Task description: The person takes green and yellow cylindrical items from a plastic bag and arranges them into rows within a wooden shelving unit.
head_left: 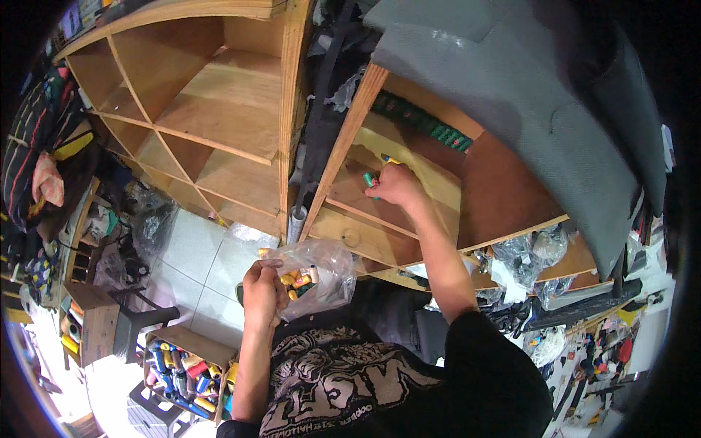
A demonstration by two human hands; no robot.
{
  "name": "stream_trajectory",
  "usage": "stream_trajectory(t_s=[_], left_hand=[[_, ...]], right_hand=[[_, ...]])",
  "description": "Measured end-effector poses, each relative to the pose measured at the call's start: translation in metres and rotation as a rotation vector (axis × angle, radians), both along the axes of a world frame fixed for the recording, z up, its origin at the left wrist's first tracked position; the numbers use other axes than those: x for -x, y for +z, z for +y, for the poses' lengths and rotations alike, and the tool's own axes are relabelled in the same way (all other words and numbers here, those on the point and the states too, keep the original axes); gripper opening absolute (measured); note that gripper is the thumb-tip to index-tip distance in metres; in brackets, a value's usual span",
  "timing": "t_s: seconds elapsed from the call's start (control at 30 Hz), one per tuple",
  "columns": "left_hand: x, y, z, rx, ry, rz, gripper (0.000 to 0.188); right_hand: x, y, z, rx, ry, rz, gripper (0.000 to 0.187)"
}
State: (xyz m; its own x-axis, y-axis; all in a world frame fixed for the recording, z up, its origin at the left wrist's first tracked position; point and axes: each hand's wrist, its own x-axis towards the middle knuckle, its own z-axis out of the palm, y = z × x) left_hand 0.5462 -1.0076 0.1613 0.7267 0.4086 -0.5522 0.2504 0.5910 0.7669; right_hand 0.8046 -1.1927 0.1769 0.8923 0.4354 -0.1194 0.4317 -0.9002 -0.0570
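My left hand is closed on the rim of a clear plastic bag, held in front of my body. Inside the bag lie several small thread spools, mostly yellow, with some darker ones. My right hand reaches into an open compartment of a wooden shelf. Between its fingers is a small green thread spool. Just beyond the knuckles shows a yellow piece with a dark tip; whether the hand touches it I cannot tell. A row of green spools lines the back of this compartment.
Another wooden shelf unit with bare compartments stands at the left. Grey sheet material drapes over the right shelf. At lower left, a cardboard box holds many coloured spools, near a dark stool. Plastic-wrapped items fill a lower shelf.
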Motion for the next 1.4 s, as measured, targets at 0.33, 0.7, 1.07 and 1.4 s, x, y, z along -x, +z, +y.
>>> stream_trajectory(t_s=[0.33, 0.7, 1.07, 1.4], left_hand=[[0.0, -0.003, 0.0, 0.015, -0.004, 0.021, 0.018], [0.004, -0.004, 0.01, -0.035, 0.057, 0.05, 0.02], [0.002, -0.01, 0.019, -0.07, 0.059, 0.022, 0.023], [-0.002, -0.012, 0.018, -0.049, 0.037, 0.015, 0.02]], right_hand=[[-0.14, -0.043, 0.016, -0.741, -0.178, -0.688, 0.036], [-0.212, -0.087, 0.017, -0.527, -0.146, -0.717, 0.028], [-0.202, -0.08, 0.009, -0.304, -0.081, -0.76, 0.04], [-0.081, -0.007, -0.038, -0.233, -0.036, 0.242, 0.037]])
